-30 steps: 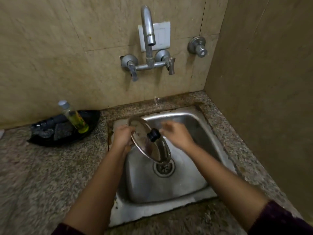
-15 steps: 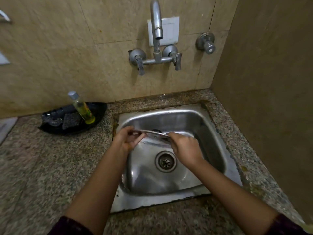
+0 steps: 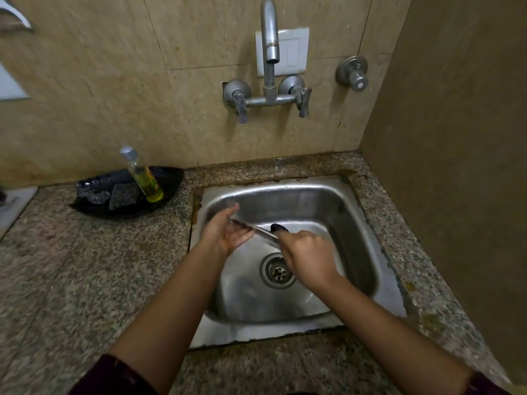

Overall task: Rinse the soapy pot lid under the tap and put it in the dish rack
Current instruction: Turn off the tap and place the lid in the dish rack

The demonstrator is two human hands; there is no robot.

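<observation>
The steel pot lid [image 3: 256,230] is held edge-on over the steel sink [image 3: 356,212], so only its thin rim and black knob [image 3: 279,228] show. My left hand [image 3: 225,232] cups the lid's left edge with the fingers spread. My right hand [image 3: 308,258] grips the lid's right side just below the knob. The tap [image 3: 270,41] stands on the wall above the sink, and I see no water running from its spout. No dish rack is in view.
A black tray [image 3: 171,181] on the granite counter left of the sink holds a yellow soap bottle [image 3: 144,178] and a scrub pad [image 3: 124,195]. A separate valve [image 3: 353,74] sits on the wall at right. A brown side wall closes the right.
The lid turned from showing its face to lying nearly edge-on. My left hand shifted from pinching the rim to cupping it. The view pulled back from the sink.
</observation>
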